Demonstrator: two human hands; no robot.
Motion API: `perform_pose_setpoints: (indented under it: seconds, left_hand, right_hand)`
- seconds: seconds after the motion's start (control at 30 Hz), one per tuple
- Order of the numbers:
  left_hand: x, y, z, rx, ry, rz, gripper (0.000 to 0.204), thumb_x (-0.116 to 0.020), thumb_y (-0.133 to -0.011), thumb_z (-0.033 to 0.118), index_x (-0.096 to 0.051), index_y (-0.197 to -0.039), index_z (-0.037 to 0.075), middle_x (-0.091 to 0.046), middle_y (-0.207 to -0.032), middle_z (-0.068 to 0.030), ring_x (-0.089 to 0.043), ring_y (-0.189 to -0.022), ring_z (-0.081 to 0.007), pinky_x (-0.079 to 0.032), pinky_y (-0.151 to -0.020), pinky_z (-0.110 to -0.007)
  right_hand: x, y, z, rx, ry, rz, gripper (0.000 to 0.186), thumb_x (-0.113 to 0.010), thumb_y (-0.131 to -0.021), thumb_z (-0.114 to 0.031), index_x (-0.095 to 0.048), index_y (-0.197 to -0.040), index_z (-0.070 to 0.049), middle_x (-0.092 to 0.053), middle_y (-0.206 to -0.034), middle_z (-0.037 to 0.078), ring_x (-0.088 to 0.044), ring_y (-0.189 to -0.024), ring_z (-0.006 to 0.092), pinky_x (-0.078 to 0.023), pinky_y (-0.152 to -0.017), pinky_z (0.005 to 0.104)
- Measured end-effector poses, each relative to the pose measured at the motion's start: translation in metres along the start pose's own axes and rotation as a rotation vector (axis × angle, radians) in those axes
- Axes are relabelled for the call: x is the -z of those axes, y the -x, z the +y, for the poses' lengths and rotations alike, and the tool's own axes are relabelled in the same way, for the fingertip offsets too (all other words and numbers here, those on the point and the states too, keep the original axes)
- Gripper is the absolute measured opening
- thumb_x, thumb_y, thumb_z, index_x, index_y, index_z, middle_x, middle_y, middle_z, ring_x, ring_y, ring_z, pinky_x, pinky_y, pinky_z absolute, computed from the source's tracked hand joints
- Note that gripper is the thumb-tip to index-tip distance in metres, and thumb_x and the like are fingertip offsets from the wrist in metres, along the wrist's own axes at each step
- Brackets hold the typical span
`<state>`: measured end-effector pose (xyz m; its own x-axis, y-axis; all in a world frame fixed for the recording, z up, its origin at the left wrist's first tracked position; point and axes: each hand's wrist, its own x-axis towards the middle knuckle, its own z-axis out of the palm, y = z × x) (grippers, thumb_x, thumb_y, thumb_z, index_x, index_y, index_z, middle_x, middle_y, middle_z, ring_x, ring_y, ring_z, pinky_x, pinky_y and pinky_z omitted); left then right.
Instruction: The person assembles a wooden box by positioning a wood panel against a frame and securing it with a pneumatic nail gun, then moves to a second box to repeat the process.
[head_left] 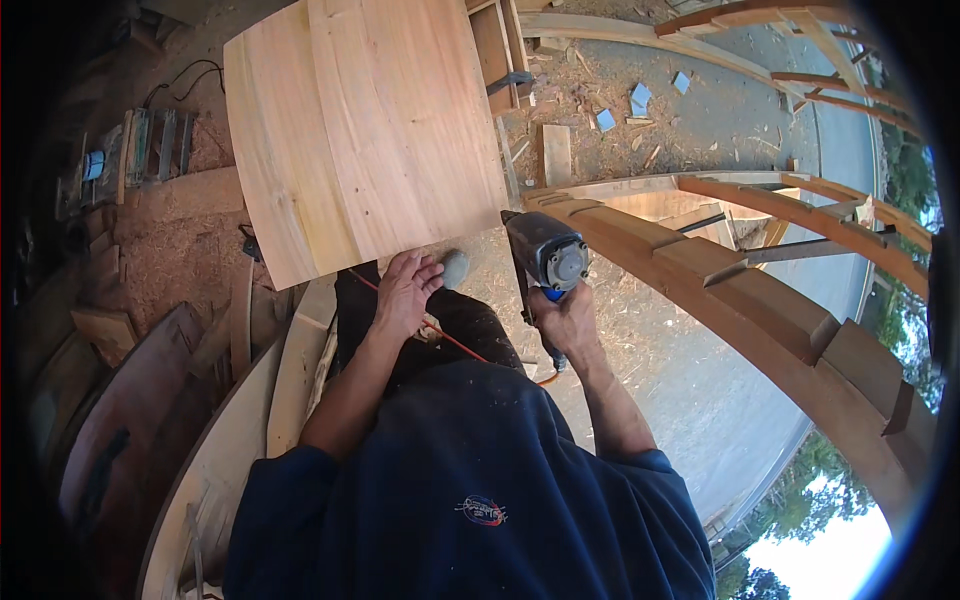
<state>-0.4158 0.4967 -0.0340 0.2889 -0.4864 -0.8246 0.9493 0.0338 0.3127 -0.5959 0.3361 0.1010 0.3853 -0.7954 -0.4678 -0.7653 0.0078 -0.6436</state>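
The largest thing, a curved wooden beam (720, 270), sweeps past on the right of my right grip (566, 322), with stepped blocks along it. Ahead of my left grip (402, 298) and reaching across toward the right one lies the wooden panel (370, 125). It is nearly square, so its long axis is hard to tell; its grain runs away from me, leaning a little left at the far end, and its near edge is just by my left fingers.

My right grip is clamped round the handle of the black nail gun (545, 245). Its nose points away from me and slightly left, at the panel's near right corner; I cannot tell whether it touches. The handle runs back toward me.

Well beyond both grips, past the panel's far right edge, stands an open wooden box (492, 55), with a dark strip (510, 82) across its near end; its inside is mostly hidden. An orange hose (455, 341) passes below my left grip. A small round grey thing (454, 268) sits right at the left fingertips. Those fingers are half bent, and I cannot tell whether they close on it.
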Motion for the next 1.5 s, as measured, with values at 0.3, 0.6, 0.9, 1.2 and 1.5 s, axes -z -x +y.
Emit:
perform_pose_setpoints:
  seconds: [0.3,0.6,0.9,1.2,1.5]
  left_hand:
    - [-0.006,-0.033,-0.011,-0.176,-0.056,0.163,0.029,-0.080,-0.090,0.033,-0.067,-0.090,0.007,-0.068,-0.078,-0.0049,-0.065,-0.069,-0.0141,-0.053,-0.065,-0.028]
    - [0.002,-0.043,-0.021,-0.277,-0.091,0.198,0.037,-0.083,-0.086,0.040,-0.066,-0.077,0.009,-0.061,-0.068,-0.0006,-0.053,-0.058,-0.0092,-0.044,-0.057,-0.025]
    - [0.008,-0.046,-0.025,-0.321,-0.092,0.145,0.041,-0.083,-0.086,0.042,-0.062,-0.070,0.011,-0.054,-0.064,0.0029,-0.045,-0.056,-0.0084,-0.037,-0.056,-0.026]
    - [0.017,-0.051,-0.032,-0.301,-0.117,0.181,0.048,-0.085,-0.082,0.046,-0.055,-0.062,0.015,-0.048,-0.062,0.0055,-0.040,-0.055,-0.0069,-0.032,-0.055,-0.027]
    - [0.018,-0.053,-0.030,-0.355,-0.137,0.093,0.044,-0.081,-0.088,0.041,-0.056,-0.061,0.017,-0.046,-0.060,0.0078,-0.036,-0.056,-0.0052,-0.028,-0.055,-0.026]
  right_hand:
    - [-0.019,-0.018,-0.014,-0.056,0.037,-0.216,0.022,-0.064,-0.081,-0.014,-0.066,-0.094,0.003,-0.069,-0.076,0.019,-0.070,-0.071,0.0276,-0.054,-0.069,0.0397]
    - [-0.021,-0.006,-0.040,-0.101,0.074,-0.255,0.020,-0.065,-0.082,-0.013,-0.065,-0.093,0.002,-0.068,-0.073,0.014,-0.068,-0.068,0.0223,-0.053,-0.066,0.0381]
    - [-0.029,-0.007,-0.039,-0.108,0.057,-0.212,0.011,-0.063,-0.079,-0.009,-0.063,-0.083,0.002,-0.064,-0.066,0.011,-0.064,-0.061,0.0197,-0.050,-0.059,0.0351]
    - [-0.026,-0.010,-0.062,-0.118,0.137,-0.304,0.012,-0.061,-0.079,-0.007,-0.063,-0.085,0.003,-0.065,-0.067,0.013,-0.066,-0.062,0.0208,-0.053,-0.060,0.0373]
    - [-0.032,-0.003,-0.045,-0.058,0.121,-0.212,0.016,-0.061,-0.079,-0.007,-0.066,-0.091,0.002,-0.068,-0.071,0.015,-0.068,-0.066,0.0244,-0.053,-0.064,0.0378]
